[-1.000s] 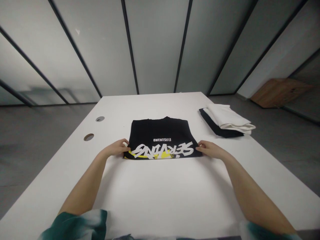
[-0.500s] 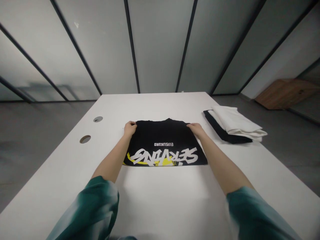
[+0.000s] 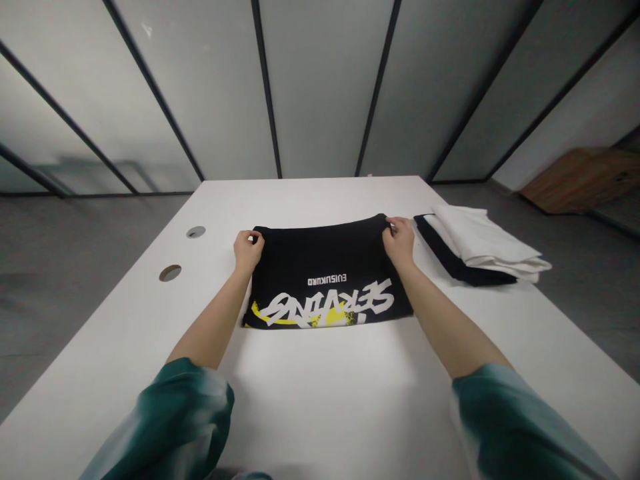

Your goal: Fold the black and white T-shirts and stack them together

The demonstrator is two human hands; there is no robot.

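A black T-shirt (image 3: 320,257), folded into a wide rectangle, lies in front of me with its white and yellow print upside down to my view. My left hand (image 3: 249,249) pinches its far left corner between thumb and fingers. At the far right corner, my right hand (image 3: 399,240) grips the cloth in the same way. The far edge is stretched between both hands and slants up toward the right, where it seems lifted. The near edge of the shirt rests on the white table (image 3: 330,387).
To the right sits a stack of folded clothes, with white cloth (image 3: 485,237) over black cloth (image 3: 450,257). Two round holes, the nearer one (image 3: 171,273) brown-rimmed, are cut in the table's left side. Frosted glass panels (image 3: 320,87) stand behind the table.
Both hands have moved slightly away from me and outward, drawing the shirt's far edge taut. The right corner has risen most. The uneven collar outline at the far edge no longer shows.
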